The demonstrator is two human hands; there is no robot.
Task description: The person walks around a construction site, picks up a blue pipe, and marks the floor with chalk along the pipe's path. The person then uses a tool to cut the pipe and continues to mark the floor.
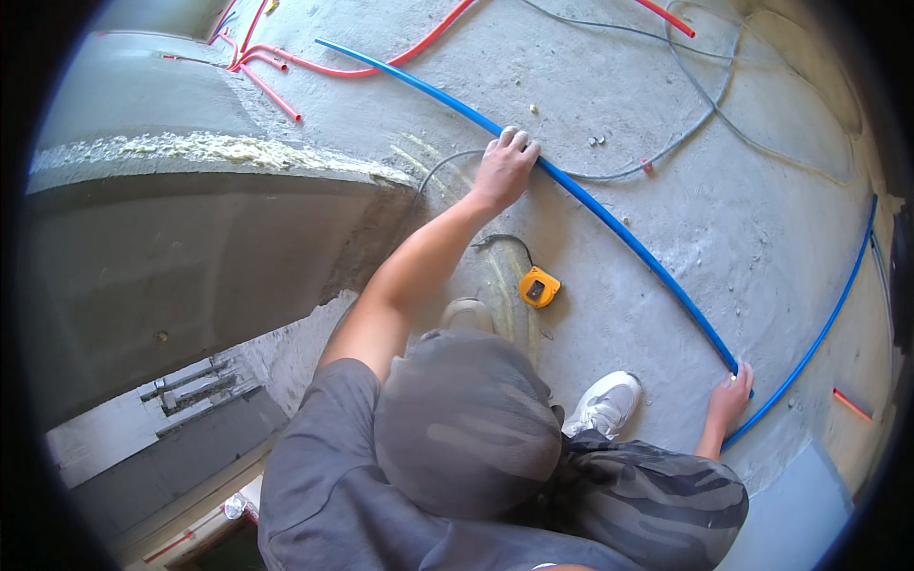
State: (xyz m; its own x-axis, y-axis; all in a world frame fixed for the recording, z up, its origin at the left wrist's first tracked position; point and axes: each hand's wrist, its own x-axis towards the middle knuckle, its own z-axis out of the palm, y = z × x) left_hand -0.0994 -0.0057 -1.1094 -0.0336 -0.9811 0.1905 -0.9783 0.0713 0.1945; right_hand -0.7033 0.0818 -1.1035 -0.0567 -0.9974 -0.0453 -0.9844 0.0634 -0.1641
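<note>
A: Where is the blue pipe [595,205], and how far has the work on it got?

B: It runs slantwise from the upper left of the frame to the lower right, both hands on it. I'd judge the handling under way and nothing finished: no clip or coupling shows on it, and its upper-left end is free.

A: And the fingers?

B: The left hand [507,167], upper centre, has its fingers curled close together over the pipe. The right hand [729,392], lower right, pinches it near the other end; the thumb's exact place I can't tell.

A: Has it been measured?

B: Can't tell. The yellow tape measure [540,286] lies mid-frame, apart from both hands, no blade drawn along the pipe.

A: What about further out?

B: A second blue pipe [830,328] curves down the right side; whether the two join is hidden near the right forearm. At upper left, the held pipe crosses a red conduit [335,72], with no joint visible between them. A grey cable [709,116] loops loosely across the upper right. Any fastening or joining, then, looks undone.
</note>
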